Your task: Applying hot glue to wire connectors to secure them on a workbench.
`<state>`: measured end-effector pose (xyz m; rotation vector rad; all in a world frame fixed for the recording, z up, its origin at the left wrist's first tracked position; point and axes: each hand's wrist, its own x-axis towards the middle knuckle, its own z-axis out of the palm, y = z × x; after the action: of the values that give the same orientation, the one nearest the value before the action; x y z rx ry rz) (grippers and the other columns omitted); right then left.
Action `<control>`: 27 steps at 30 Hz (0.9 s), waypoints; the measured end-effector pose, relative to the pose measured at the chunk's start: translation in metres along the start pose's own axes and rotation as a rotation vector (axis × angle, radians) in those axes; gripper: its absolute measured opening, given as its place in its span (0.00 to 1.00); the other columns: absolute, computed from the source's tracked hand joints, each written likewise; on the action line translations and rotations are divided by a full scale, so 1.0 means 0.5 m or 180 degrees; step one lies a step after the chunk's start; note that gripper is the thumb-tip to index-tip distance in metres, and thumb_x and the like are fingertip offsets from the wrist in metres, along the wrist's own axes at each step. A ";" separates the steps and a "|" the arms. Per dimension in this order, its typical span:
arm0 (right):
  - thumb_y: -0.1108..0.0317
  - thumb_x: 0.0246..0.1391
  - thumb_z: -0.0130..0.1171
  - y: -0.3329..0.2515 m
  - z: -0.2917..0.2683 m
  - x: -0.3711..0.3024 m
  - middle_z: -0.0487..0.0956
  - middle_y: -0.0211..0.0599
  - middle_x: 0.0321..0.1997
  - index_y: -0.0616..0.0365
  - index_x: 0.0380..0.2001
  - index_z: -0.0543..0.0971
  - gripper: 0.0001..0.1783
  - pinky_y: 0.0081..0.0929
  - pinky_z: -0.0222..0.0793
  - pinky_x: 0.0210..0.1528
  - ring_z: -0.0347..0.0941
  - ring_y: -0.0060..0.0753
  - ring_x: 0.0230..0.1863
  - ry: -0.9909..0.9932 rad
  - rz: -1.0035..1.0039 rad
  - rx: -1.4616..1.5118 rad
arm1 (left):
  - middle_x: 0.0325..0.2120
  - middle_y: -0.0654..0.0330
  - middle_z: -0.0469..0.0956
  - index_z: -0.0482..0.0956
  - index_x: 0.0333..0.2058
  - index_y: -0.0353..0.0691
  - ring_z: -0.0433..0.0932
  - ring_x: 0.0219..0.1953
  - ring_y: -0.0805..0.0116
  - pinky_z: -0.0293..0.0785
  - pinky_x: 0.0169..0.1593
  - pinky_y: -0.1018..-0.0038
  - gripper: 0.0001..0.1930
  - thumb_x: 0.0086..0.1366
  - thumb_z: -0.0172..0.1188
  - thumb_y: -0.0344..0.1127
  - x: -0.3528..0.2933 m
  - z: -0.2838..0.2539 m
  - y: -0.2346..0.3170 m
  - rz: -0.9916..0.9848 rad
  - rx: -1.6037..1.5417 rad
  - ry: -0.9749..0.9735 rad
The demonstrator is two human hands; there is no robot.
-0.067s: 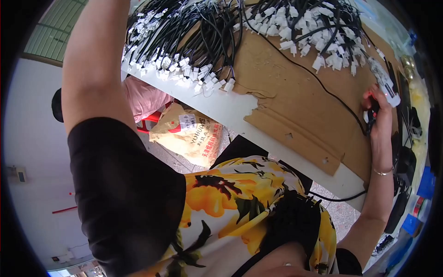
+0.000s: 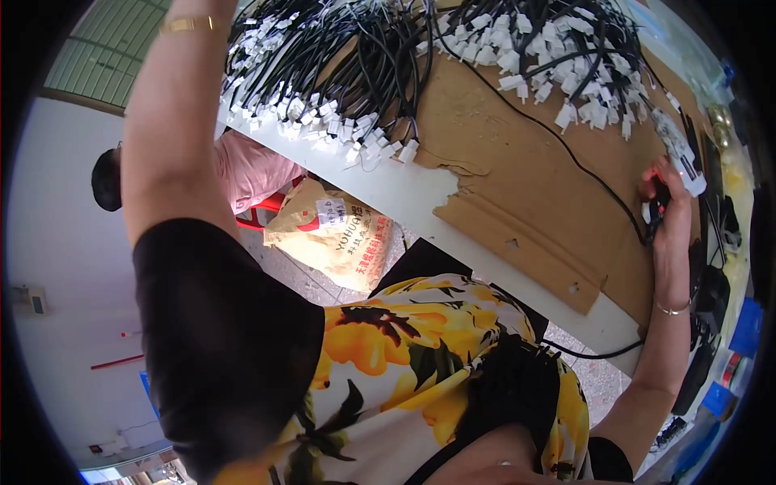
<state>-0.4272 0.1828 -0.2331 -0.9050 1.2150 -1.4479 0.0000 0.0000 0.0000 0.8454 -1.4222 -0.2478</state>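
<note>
At the right side of the table, my right hand (image 2: 669, 202) is closed around a black cable end with a small white part (image 2: 647, 213). Its exact kind is partly hidden by the fingers. A long black cable (image 2: 578, 158) runs from the hand across the cardboard toward the far side. Just beyond the fingertips lies a white device (image 2: 689, 174) with a small red light. My left arm (image 2: 174, 121) stretches up past the top edge, a gold bracelet (image 2: 191, 24) at its wrist. The left hand is out of view.
Piles of black cables with white connectors (image 2: 343, 121) lie on the far table, with a second pile (image 2: 582, 73) farther right. Brown cardboard (image 2: 517, 186) covers the tabletop. Below the table edge stands a paper sack (image 2: 327, 234), beside a person in pink (image 2: 250, 170).
My left forearm has drawn back slightly, bringing its bracelet into view. The whole view has shifted a little; my right hand keeps its place by the white device.
</note>
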 end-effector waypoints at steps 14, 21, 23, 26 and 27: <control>0.62 0.48 0.53 0.017 0.000 0.028 0.69 0.29 0.20 0.56 0.25 0.69 0.09 0.15 0.51 0.21 0.57 0.17 0.17 -0.0161 -0.0002 -0.0059 | 0.24 0.53 0.73 0.62 0.29 0.35 0.76 0.26 0.65 0.75 0.34 0.76 0.13 0.48 0.57 0.19 -0.387 -0.322 -0.248 -0.1074 0.0187 0.0966; 0.70 0.47 0.53 0.016 0.002 0.025 0.71 0.33 0.21 0.59 0.33 0.68 0.09 0.15 0.54 0.21 0.59 0.19 0.18 -0.0253 -0.0013 0.0168 | 0.22 0.58 0.75 0.66 0.30 0.34 0.74 0.24 0.72 0.72 0.30 0.80 0.15 0.44 0.62 0.24 -0.458 -0.368 -0.285 -0.0992 0.1693 0.1032; 0.70 0.47 0.53 0.015 0.004 0.021 0.71 0.33 0.21 0.59 0.33 0.68 0.09 0.15 0.54 0.20 0.59 0.19 0.18 -0.0205 -0.0039 0.0154 | 0.20 0.59 0.76 0.67 0.27 0.37 0.76 0.24 0.71 0.71 0.30 0.78 0.14 0.42 0.64 0.26 -0.471 -0.354 -0.285 -0.0873 0.2362 0.1088; 0.70 0.47 0.53 0.011 0.010 0.015 0.71 0.33 0.21 0.59 0.33 0.67 0.10 0.14 0.54 0.20 0.59 0.19 0.18 -0.0129 -0.0061 0.0106 | 0.22 0.57 0.77 0.68 0.27 0.38 0.77 0.25 0.67 0.71 0.32 0.75 0.13 0.43 0.63 0.28 -0.497 -0.330 -0.276 -0.0869 0.2500 0.1064; 0.70 0.47 0.53 0.010 0.013 0.014 0.71 0.33 0.21 0.59 0.33 0.67 0.10 0.14 0.54 0.19 0.60 0.19 0.18 -0.0095 -0.0065 0.0072 | 0.22 0.56 0.77 0.68 0.28 0.38 0.77 0.25 0.66 0.72 0.32 0.75 0.13 0.43 0.62 0.28 -0.505 -0.321 -0.273 -0.0888 0.2606 0.1006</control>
<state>-0.4216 0.1747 -0.2372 -0.9230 1.1684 -1.4565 0.1484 0.1205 -0.2680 1.6743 -1.0872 0.2807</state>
